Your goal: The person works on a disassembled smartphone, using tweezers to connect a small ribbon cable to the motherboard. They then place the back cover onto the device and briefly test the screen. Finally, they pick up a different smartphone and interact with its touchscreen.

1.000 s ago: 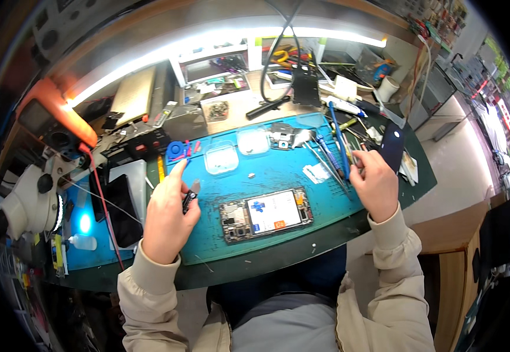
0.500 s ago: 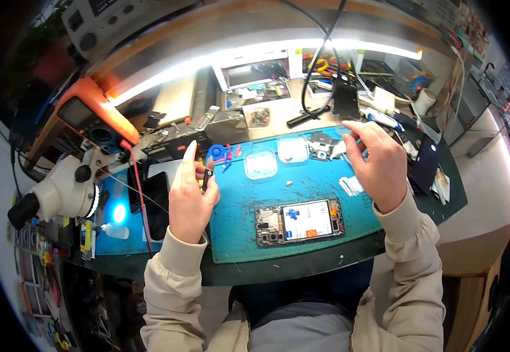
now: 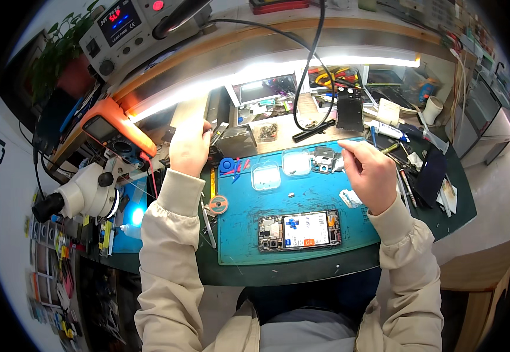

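With the opened phone (image 3: 299, 231) lying flat at lower centre of the blue mat (image 3: 325, 193), the right hand (image 3: 372, 176) pinching something small near the metal part (image 3: 324, 159) should move slowly, while the left hand (image 3: 189, 146), curled closed upper left, steadies.

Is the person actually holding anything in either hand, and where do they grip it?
The right hand pinches something thin at its fingertips, too small to identify. The left hand reaches among the tools at the mat's far left; whether it grips anything cannot be told.
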Available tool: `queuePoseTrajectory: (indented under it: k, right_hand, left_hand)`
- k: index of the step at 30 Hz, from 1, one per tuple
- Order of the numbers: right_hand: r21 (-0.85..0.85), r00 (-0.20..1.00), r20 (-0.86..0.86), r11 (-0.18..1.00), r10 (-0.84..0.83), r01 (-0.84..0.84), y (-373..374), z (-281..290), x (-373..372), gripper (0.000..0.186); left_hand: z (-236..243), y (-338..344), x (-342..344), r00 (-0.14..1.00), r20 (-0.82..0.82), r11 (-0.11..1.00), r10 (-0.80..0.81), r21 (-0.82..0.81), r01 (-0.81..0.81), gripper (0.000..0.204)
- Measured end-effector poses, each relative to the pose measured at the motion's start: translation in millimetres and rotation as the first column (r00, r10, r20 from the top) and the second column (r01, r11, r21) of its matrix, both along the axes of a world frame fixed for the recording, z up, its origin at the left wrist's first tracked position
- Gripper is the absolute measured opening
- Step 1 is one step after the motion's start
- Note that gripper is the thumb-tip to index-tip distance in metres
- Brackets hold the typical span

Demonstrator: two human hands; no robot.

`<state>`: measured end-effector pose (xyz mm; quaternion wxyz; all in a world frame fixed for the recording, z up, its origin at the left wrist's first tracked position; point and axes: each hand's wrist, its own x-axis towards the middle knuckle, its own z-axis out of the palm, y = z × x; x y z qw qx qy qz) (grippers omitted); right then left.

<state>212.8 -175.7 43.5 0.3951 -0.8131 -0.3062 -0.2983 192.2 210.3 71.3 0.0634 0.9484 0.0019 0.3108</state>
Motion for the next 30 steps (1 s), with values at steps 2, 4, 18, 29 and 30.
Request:
queuePoseTrajectory:
  k: [2,4,18,29,30]
  right_hand:
    - [0.007,1.0,0.027,1.0,0.008,-0.008,-1.7,0.1,1.1,0.015]
    - [-0.001,1.0,0.015,1.0,0.008,-0.008,-3.7,1.8,-1.0,0.015]
    - [-0.043,0.998,-0.048,0.998,0.05,-0.052,-10.7,-5.9,3.7,0.033]
    - [-0.356,0.891,-0.202,0.818,0.406,-0.453,33.1,-30.3,-4.3,0.014]
    - [-0.405,0.897,-0.187,0.8,0.402,-0.443,41.3,-31.4,-5.6,0.015]
  left_hand:
    - [-4.0,0.6,4.2,1.0,-0.008,1.0,0.004,0.03,-0.004,0.014]
    - [-6.1,-1.4,5.8,0.999,-0.022,0.998,0.031,0.059,-0.03,0.016]
    - [3.5,-95.0,-67.3,0.964,-0.031,0.916,-0.265,-0.321,0.242,0.021]
    - [-40.7,-86.8,-79.7,0.934,-0.063,0.892,-0.35,-0.326,0.313,0.017]
    - [-40.3,-86.3,-81.9,0.941,-0.082,0.875,-0.33,-0.401,0.272,0.016]
